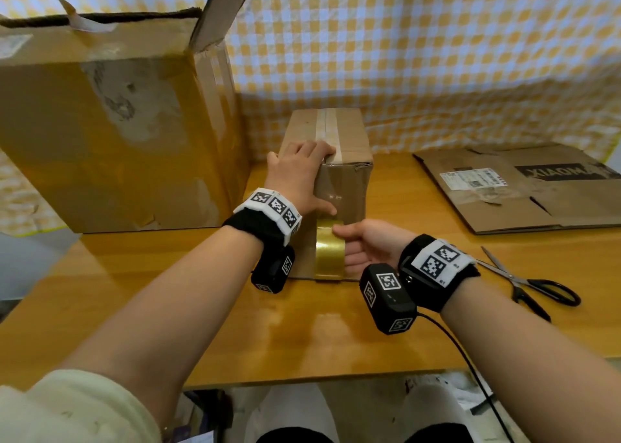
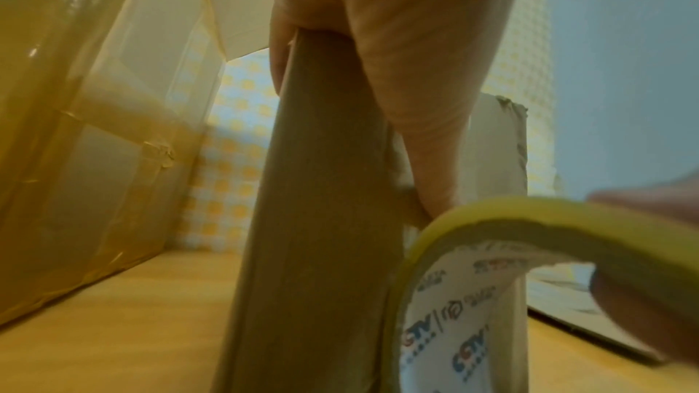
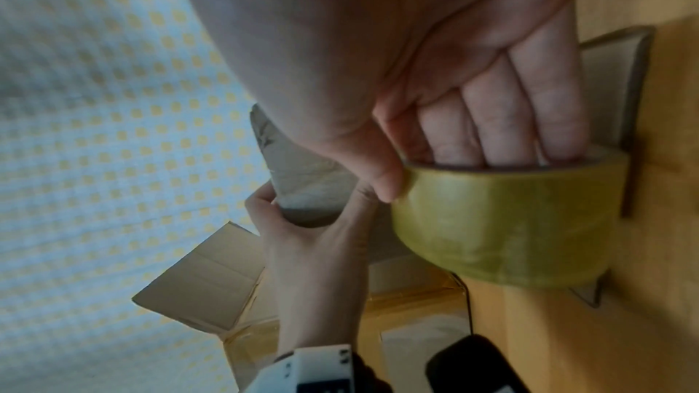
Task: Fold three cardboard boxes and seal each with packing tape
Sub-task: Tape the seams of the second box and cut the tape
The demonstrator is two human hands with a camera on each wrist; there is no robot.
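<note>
Two grips: L hand round small box corner, R hand thru tape roll.

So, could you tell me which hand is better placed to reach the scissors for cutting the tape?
Probably the right hand: the scissors lie on its side of the table. It must first let go of the tape roll; the left hand is steadying the small box.

I count three boxes — large box, small box, flattened box — plus one tape roll, one scissors.
</note>
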